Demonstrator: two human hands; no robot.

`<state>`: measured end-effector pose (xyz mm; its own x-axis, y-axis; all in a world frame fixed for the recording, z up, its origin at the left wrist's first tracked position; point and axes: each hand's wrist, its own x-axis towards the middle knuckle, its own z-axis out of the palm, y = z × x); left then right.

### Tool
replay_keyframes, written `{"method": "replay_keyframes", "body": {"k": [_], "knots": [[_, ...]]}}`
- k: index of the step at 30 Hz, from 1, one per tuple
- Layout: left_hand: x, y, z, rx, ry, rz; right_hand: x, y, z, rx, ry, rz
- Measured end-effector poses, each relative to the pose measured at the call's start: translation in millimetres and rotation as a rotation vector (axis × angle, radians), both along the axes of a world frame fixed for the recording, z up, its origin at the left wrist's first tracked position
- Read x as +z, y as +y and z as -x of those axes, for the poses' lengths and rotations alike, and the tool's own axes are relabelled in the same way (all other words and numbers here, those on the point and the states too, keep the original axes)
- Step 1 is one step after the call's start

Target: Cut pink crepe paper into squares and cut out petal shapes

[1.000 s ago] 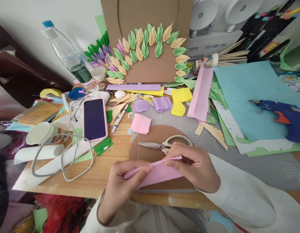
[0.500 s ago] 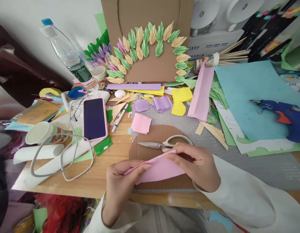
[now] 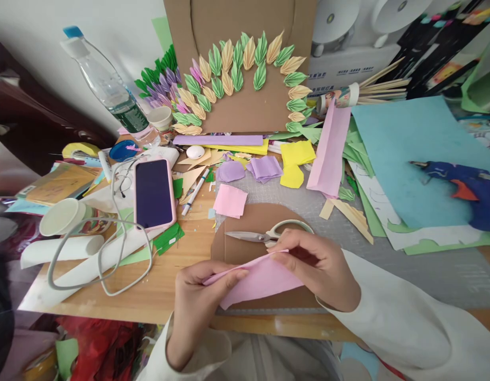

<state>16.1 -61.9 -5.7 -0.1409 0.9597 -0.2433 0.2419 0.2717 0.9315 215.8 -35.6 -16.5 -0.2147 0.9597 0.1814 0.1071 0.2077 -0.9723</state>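
Stretched between my two hands is a folded strip of pink crepe paper, its lower edge hanging loose. My left hand pinches its left end between thumb and fingers. At the other end, my right hand grips the upper edge the same way. Just beyond the paper, scissors with pale handles lie on a brown cardboard piece, partly hidden by my right hand. A small stack of pink paper squares sits past the cardboard's far left edge.
A cardboard panel with green and cream paper leaves stands at the back. Purple paper pieces and yellow ones lie mid-table. A phone and looped white cable are left; a blue glue gun is right.
The pink paper's lower edge has dropped slightly and its folded top has opened a little. Both hands keep their hold in nearly the same place.
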Motion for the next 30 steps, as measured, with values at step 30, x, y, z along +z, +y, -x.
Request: {"method": "replay_keyframes", "body": {"k": [30], "knots": [[20.5, 2.8, -4.7, -0.393, -0.358, 0.356, -1.3, 1.0, -0.6, 0.286, 0.011, 0.179]]}}
